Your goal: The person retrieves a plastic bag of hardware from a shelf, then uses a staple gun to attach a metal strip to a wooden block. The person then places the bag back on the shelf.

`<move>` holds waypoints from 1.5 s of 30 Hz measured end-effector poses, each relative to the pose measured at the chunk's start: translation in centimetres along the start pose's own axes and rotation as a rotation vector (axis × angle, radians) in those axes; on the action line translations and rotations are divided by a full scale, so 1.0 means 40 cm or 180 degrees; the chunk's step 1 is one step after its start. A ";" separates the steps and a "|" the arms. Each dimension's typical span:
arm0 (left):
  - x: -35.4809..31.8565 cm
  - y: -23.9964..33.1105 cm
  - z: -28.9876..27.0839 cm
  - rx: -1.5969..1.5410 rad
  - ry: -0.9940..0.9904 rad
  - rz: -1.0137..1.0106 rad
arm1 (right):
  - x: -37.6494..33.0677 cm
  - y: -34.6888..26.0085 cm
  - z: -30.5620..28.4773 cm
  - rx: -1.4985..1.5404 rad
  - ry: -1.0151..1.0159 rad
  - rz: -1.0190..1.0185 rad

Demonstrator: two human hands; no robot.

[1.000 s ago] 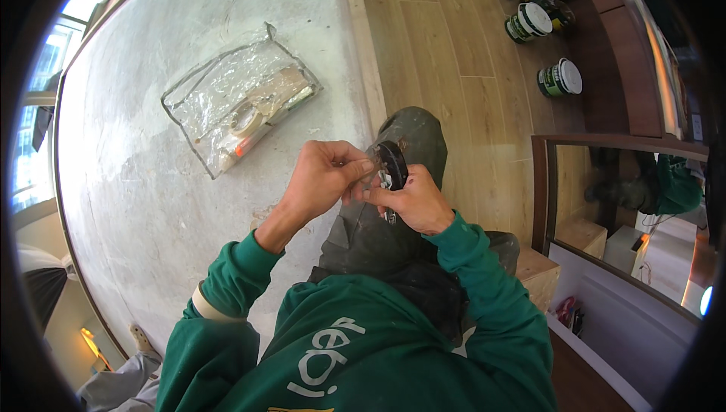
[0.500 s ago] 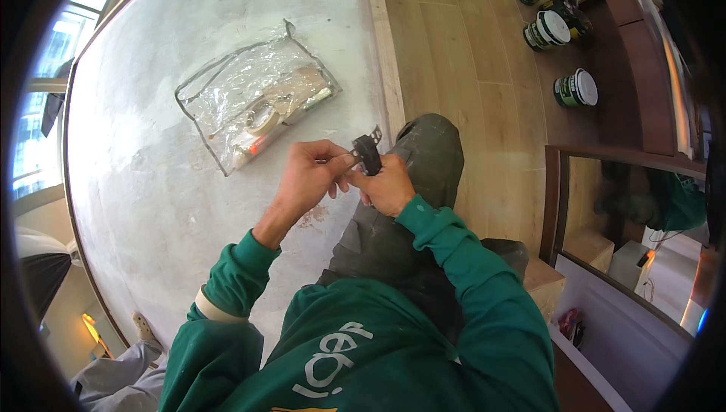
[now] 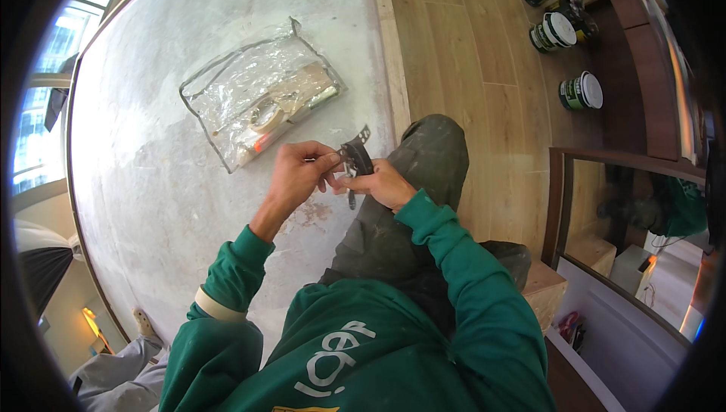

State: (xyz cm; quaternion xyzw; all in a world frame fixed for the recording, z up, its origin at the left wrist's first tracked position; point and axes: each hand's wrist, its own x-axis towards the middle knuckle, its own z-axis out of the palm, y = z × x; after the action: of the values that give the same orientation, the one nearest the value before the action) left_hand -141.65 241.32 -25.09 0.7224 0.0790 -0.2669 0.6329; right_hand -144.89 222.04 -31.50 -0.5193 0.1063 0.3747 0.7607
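Note:
My left hand (image 3: pixel 293 177) and my right hand (image 3: pixel 383 183) meet in front of my raised knee, both gripping a small dark metal fitting (image 3: pixel 355 156) with a flat perforated tab sticking up and a thin pin hanging below. Left fingers pinch its left side; right fingers hold it from beneath. Both arms wear green sleeves. A clear plastic bag (image 3: pixel 257 102) holding a roll of tape and several small items lies flat on the grey surface just beyond my left hand.
The grey plastered surface (image 3: pixel 151 185) fills the left side, bordered by wooden flooring (image 3: pixel 469 56) on the right. Three paint cans (image 3: pixel 563 34) stand at the far right. A dark wooden frame (image 3: pixel 560 208) and a wooden block (image 3: pixel 544 291) sit near my right leg.
My hands have shifted slightly left and down with the fitting; it has been turned, so its perforated tab now points up.

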 end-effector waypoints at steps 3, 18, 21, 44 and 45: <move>0.003 -0.013 0.000 0.0140 0.0264 0.0075 | 0.002 -0.001 -0.022 -0.0050 -0.0164 0.0589; 0.017 -0.072 -0.059 -0.0281 0.0644 -0.0100 | -0.176 -0.149 0.054 -0.2311 0.1794 -0.3332; 0.014 -0.112 -0.071 -0.0071 0.0935 0.0152 | -0.161 -0.095 0.022 -0.2106 0.1827 -0.2342; -0.063 -0.511 -0.288 0.3277 0.2126 0.1574 | 0.099 -0.134 0.043 -0.1778 0.1949 -0.2459; -0.064 -0.507 -0.289 0.3257 0.2122 0.1572 | 0.133 -0.125 0.038 -0.1963 0.1951 -0.1830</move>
State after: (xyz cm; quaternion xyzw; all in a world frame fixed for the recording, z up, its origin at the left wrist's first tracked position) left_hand -149.66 256.74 -40.88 0.9730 -0.0342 0.1203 0.1938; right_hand -138.13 224.90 -30.23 -0.8133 0.0618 -0.0047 0.5785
